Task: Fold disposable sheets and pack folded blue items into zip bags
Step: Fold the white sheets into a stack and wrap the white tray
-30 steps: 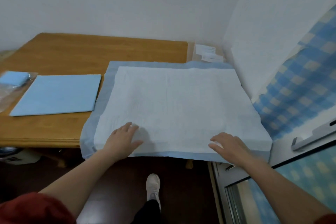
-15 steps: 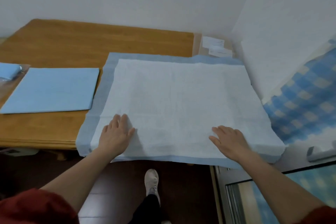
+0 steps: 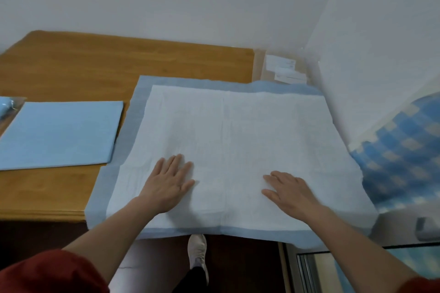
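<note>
Hands (image 3: 167, 185) (image 3: 291, 189) farther up the sheet (image 3: 238, 131)

A large disposable sheet (image 3: 238, 145), white with a blue border, lies spread over the right end of a wooden table (image 3: 100, 64), its near edge hanging past the table's front. The left hand (image 3: 167, 183) and the right hand (image 3: 291, 189) both press flat on its near half, fingers straight and spread. Left of it lies a folded blue sheet (image 3: 59, 134), and at the far left edge a small blue item in a clear bag (image 3: 7, 106) is partly in view.
</note>
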